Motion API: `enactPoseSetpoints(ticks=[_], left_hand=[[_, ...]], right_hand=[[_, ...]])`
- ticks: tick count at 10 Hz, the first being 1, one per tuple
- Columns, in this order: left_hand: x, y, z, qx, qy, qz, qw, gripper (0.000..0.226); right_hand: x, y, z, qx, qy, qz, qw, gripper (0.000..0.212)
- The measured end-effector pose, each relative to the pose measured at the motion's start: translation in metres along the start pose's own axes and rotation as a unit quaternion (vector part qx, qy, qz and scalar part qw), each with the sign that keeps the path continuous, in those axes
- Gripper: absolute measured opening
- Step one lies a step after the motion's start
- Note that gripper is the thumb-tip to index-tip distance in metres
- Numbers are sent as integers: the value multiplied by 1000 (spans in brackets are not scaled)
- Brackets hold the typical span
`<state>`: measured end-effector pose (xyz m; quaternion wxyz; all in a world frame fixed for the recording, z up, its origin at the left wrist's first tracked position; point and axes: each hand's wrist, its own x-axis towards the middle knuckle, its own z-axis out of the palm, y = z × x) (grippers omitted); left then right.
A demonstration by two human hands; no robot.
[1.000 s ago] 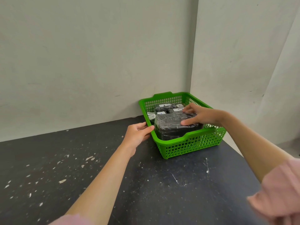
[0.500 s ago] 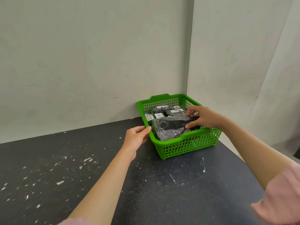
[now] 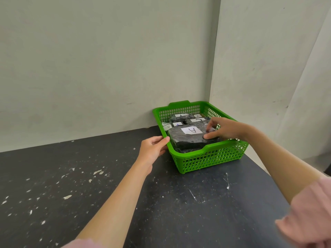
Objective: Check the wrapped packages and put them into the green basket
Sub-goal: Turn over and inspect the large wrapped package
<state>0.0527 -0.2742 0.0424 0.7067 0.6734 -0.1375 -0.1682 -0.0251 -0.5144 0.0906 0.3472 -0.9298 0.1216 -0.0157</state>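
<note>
1. Walls (image 3: pixel 107 59): two meet in a corner just behind the basket, so there is no room for moving on the far side or the right.
2. Counter (image 3: pixel 125 203): dark and flecked with white. The room for moving lies to the left of the basket and in front of it. The counter's right edge runs close past the basket's right side.
3. Basket (image 3: pixel 211 158): it sits in the counter's far right corner. Other packages (image 3: pixel 179 119) lie inside it toward the far end.
4. Package (image 3: pixel 188 140): black and film-wrapped, it lies inside the basket at the near end, on top of what is below it, with its near side against the dip in the front rim. The step in hand looks like the placing, nearly done.
5. Right hand (image 3: pixel 225 130): it grasps the package's right end, thumb on the near side and fingers on top. The next move probably calls for letting go and lifting up and back over the front rim.
6. Left hand (image 3: pixel 152 149): it holds the basket's near left rim, with the thumb on the edge and the fingers curled outside, steadying it.
7. Label (image 3: pixel 191 130): a white slip marked "A" faces up on the package, so it can be read for the check.
</note>
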Motion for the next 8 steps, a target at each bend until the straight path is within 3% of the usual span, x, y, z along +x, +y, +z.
enactPoseSetpoints(ticks=[3, 4, 6, 8], left_hand=[[0, -1, 1, 8, 6, 4, 1000, 8], [0, -1, 4, 10, 17, 3, 1000, 13], [-2, -6, 10, 25, 59, -4, 998, 26], [-19, 1, 12, 47, 32, -50, 997, 24]], right_hand=[[16, 3, 7, -5, 34, 15, 999, 37], [4, -9, 9, -113, 54, 5, 992, 41], [-43, -35, 53, -138, 245, -84, 956, 32], [-63, -22, 112, -204, 408, -110, 883, 47]])
